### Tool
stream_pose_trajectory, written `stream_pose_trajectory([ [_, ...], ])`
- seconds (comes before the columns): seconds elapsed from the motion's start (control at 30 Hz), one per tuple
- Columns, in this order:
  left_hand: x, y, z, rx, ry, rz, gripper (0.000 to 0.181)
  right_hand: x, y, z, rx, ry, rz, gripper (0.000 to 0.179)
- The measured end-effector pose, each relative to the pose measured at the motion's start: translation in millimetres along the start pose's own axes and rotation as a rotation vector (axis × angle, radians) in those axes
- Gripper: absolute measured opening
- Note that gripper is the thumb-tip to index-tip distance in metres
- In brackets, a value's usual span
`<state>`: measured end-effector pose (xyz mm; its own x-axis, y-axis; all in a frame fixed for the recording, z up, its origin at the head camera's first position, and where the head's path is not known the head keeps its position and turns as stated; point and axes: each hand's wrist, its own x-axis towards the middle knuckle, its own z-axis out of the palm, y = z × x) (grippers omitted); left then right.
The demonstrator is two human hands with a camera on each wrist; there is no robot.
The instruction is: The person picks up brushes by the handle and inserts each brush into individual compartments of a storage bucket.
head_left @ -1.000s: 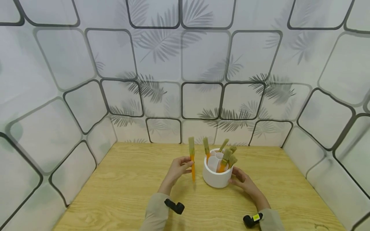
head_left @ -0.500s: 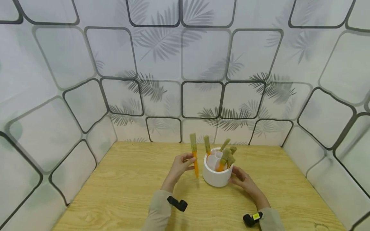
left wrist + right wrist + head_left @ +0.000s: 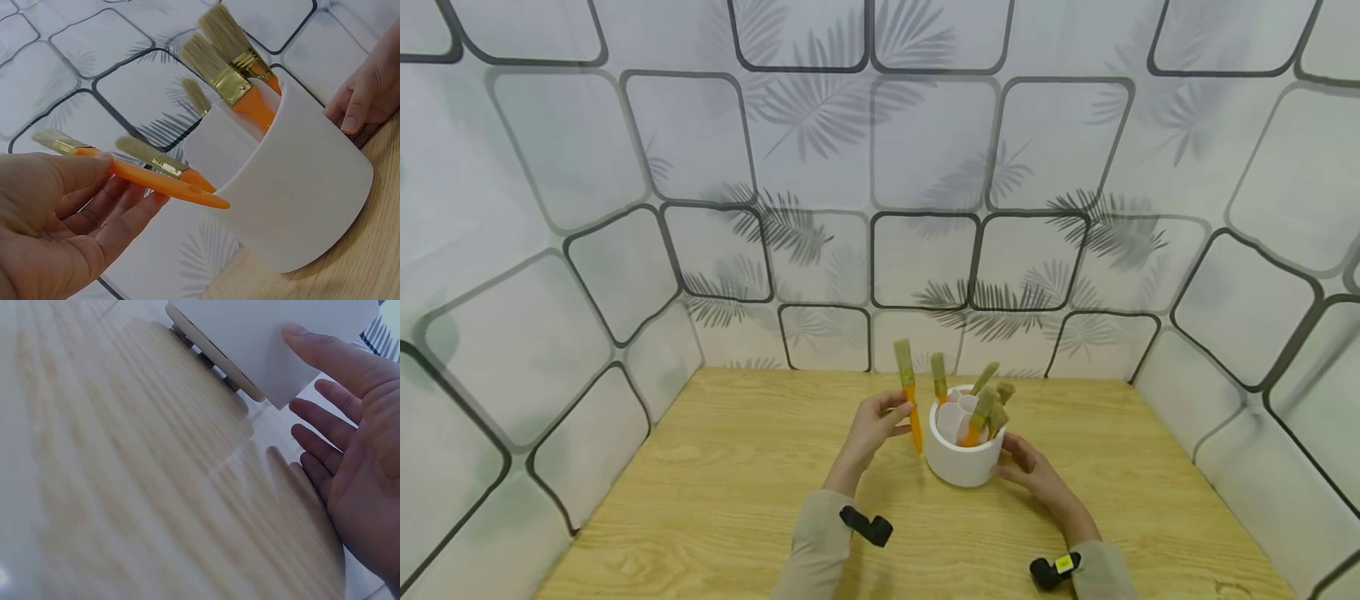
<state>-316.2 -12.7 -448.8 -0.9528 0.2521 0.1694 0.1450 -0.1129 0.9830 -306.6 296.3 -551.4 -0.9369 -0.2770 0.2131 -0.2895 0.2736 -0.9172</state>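
My left hand [image 3: 876, 425] pinches an orange-handled paintbrush [image 3: 907, 375] between thumb and fingers, bristles up, just left of a white round holder [image 3: 961, 465]. In the left wrist view, the tip of the held brush's handle [image 3: 169, 184] overlaps the holder's near rim; whether they touch I cannot tell. Several more paintbrushes [image 3: 240, 94] stand bristles up in the holder's compartments. My right hand [image 3: 1033, 475] rests at the holder's right side. In the right wrist view its thumb [image 3: 325, 353] lies against the white wall, with the other fingers loosely extended.
The holder stands on a light wood-grain table [image 3: 737, 483]. Patterned white cloth walls [image 3: 820, 250] enclose the table at the back and both sides. A small dark curved mark [image 3: 1232, 588] shows near the table's front right corner.
My left hand has moved right and slightly up, bringing the paintbrush closer to the holder. The brush now leans with its bristles to the left. My right hand and the holder have stayed put.
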Motion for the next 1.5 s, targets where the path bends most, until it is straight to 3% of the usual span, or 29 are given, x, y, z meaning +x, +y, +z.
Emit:
stream_pose_trajectory([
  [0.7, 3.3, 9.7, 8.5, -0.009, 0.019, 0.003, 0.033, -0.2, 1.1, -0.5, 0.010, 0.001, 0.022, 0.062],
  [1.03, -7.0, 33.9, 16.1, 0.001, 0.022, 0.030, 0.032, 0.8, 1.8, -0.8, 0.019, -0.004, 0.048, 0.063],
  [1.33, 0.3, 26.3, 18.3, -0.002, 0.036, 0.053, 0.030, 1.2, -0.2, -1.1, 0.014, -0.005, 0.036, 0.062],
  [1.5, -0.6, 30.8, 21.2, 0.017, 0.041, 0.054, 0.028, 1.0, -2.6, 0.0, 0.015, -0.011, 0.018, 0.061],
])
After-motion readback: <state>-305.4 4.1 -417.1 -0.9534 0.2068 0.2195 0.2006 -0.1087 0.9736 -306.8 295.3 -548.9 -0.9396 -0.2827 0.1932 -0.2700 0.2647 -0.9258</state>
